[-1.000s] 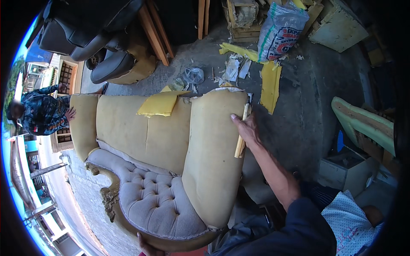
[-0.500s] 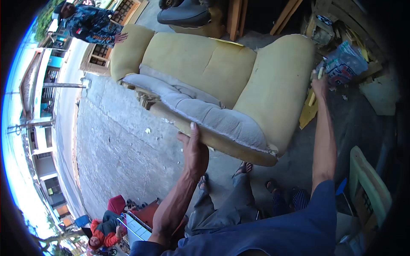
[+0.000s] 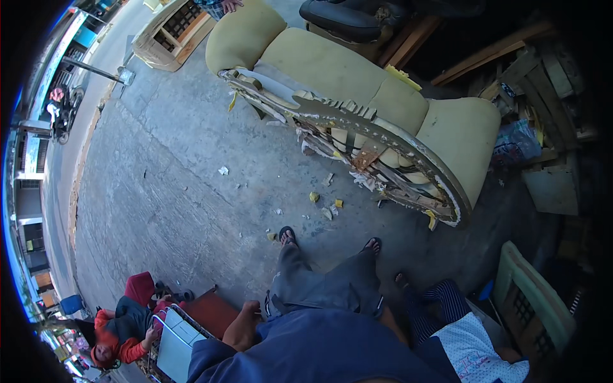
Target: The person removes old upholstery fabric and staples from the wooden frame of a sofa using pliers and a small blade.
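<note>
- The sofa (image 3: 345,67) lies from 11 to 2 o'clock, apparently tipped, its torn, opened underside (image 3: 369,157) turned toward me.
- My left hand (image 3: 251,311) hangs at 7 o'clock, well apart from the sofa; I cannot tell whether its fingers are spread or curled.
- At 5 o'clock only a strip of my right forearm (image 3: 391,327) shows; the hand is hidden, so I cannot tell its state.
- Another person's hand (image 3: 231,6) rests by the sofa's far end at 11 o'clock; I should agree on any shift with them first.
- For a firm hold, I judge the solid frame along the carved rail (image 3: 319,105) better than the ragged strips, which may tear.
- Tacks or splinters could sit among that stripped wood, so bare fingers need a careful look first.
- Foam scraps (image 3: 314,197) lie near the centre, between my sandalled feet (image 3: 288,236) and the sofa; best swept aside for sure footing, toes clear of its lower edge.
</note>
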`<state>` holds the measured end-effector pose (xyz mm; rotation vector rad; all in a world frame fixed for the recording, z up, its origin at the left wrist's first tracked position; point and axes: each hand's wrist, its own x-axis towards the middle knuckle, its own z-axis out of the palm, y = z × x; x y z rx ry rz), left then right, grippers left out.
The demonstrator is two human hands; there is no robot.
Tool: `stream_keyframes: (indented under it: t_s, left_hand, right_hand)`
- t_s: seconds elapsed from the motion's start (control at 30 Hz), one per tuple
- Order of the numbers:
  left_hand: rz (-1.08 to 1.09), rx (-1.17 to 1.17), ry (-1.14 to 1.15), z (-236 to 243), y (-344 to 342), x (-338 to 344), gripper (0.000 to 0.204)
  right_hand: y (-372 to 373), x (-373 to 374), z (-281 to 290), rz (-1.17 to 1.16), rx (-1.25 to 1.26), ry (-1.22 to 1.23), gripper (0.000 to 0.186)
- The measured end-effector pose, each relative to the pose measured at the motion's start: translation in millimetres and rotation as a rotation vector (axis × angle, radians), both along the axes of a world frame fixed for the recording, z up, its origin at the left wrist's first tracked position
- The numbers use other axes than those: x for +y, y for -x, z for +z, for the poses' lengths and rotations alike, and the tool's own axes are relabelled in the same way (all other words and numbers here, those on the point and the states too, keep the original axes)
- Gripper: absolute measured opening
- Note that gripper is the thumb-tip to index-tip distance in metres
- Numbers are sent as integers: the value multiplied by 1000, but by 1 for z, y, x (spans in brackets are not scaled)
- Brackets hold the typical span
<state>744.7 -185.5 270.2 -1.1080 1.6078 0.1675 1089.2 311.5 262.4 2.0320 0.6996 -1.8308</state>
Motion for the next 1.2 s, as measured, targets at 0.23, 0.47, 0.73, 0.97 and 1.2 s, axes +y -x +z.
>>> stream_keyframes:
  t_s: [0.23, 0.47, 0.73, 0.97, 1.2]
  left_hand:
    - [-349, 435, -439, -1, 179, 12, 26]
    - [-337, 757, -782, 14, 344, 169, 23]
    - [-536, 568, -1229, 68, 303, 273, 36]
    - [-423, 281, -708, 48, 302, 174, 35]
    - [-1813, -303, -834, 13, 447, 163, 37]
  right_hand:
    - [8, -86, 5, -368, -54, -6, 20]
    - [155, 6, 88, 40, 42, -314, 32]
    - [124, 69, 76, -174, -368, -562, 33]
    - [149, -15, -38, 72, -381, -299, 40]
    - [335, -92, 15, -1, -43, -406, 53]
